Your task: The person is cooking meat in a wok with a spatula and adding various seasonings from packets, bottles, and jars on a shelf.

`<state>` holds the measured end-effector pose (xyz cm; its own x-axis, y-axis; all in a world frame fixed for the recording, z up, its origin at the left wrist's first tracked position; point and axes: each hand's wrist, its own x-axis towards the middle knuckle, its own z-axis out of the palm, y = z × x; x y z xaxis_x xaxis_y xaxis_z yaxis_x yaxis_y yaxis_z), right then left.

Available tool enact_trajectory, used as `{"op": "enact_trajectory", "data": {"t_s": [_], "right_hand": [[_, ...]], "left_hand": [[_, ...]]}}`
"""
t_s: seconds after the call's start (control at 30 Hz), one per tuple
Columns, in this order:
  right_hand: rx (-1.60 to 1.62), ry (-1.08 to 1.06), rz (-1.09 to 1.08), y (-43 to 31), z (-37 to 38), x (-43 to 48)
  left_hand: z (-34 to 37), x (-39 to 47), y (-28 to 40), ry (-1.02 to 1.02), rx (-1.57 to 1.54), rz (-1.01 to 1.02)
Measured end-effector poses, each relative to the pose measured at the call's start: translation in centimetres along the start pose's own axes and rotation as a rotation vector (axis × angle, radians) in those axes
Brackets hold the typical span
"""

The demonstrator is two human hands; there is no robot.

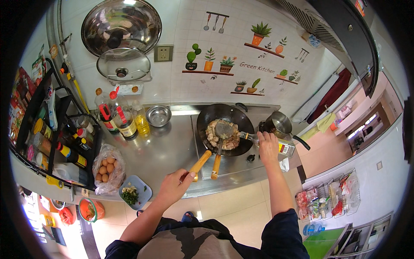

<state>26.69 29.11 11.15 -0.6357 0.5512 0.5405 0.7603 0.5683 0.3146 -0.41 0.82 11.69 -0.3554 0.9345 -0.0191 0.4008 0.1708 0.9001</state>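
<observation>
My left hand grips the end of the wooden wok handle. The dark wok stands on the stove, with browned pieces of meat in its bottom. A metal turner lies in the wok on the meat, and its wooden handle leans over the near rim, touched by neither hand. In my right hand is a glass bottle with a label, tipped nearly level. The bottle's neck points left over the wok's right rim; whether liquid runs out, I cannot tell.
Behind the bottle stands a saucepan. A small black cap-like piece lies near the wok. Leftward are a steel bowl, an oil bottle, bagged eggs, a plate of chopped greens and a spice rack.
</observation>
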Motion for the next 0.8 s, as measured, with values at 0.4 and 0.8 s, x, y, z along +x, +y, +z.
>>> {"op": "enact_trajectory", "data": {"t_s": [0.4, 0.8], "right_hand": [[-0.035, -0.026, 0.095, 0.5, -1.0, 0.1], [0.002, -0.090, 0.082, 0.6, -0.2, 0.0]], "left_hand": [[-0.1, 0.3, -0.3, -0.005, -0.008, 0.000], [0.3, 0.4, -0.1, -0.021, 0.013, -0.012]]}}
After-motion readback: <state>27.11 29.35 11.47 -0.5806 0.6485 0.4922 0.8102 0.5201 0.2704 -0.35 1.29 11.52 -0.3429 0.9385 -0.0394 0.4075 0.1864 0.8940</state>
